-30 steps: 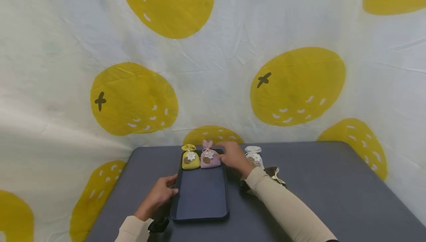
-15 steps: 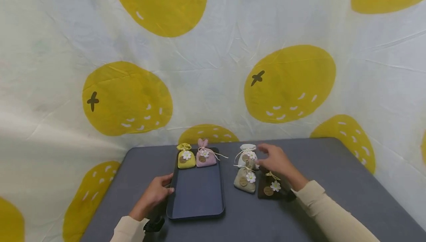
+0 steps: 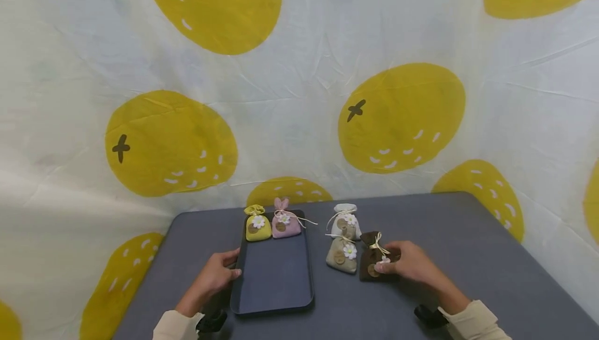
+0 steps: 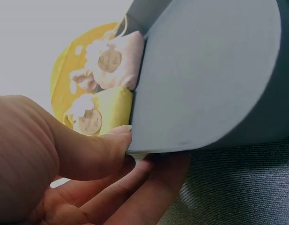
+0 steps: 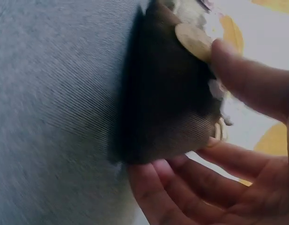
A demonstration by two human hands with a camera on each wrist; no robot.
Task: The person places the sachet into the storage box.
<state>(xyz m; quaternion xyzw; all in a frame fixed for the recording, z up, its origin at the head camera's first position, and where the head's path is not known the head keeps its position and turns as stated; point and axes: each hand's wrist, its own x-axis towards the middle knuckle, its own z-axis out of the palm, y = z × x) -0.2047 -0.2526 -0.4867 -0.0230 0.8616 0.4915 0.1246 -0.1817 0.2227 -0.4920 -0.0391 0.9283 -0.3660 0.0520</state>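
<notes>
Nearest the person, two pale sleeves reach in, one on either side of the tray, which lies on the dark table. Left hand pinches the tray's left rim, thumb on top and fingers outside and below, as the left wrist view confirms. Right hand, well to the right of the tray, grasps the brown bag: thumb on the front face by the round tag, fingers curled behind the edge. Whether the brown bag touches the table cannot be told. Beige bag lies right of the tray, between it and the brown bag. In the tray's far end sit two bags side by side: yellow bag at left, pink bag at right, its cord trailing over the tray's right rim. White bag lies right of the tray's far end, partly overlapped in view by the beige bag's neck. Beyond the tray hangs a pale curtain with yellow fruit shapes.
</notes>
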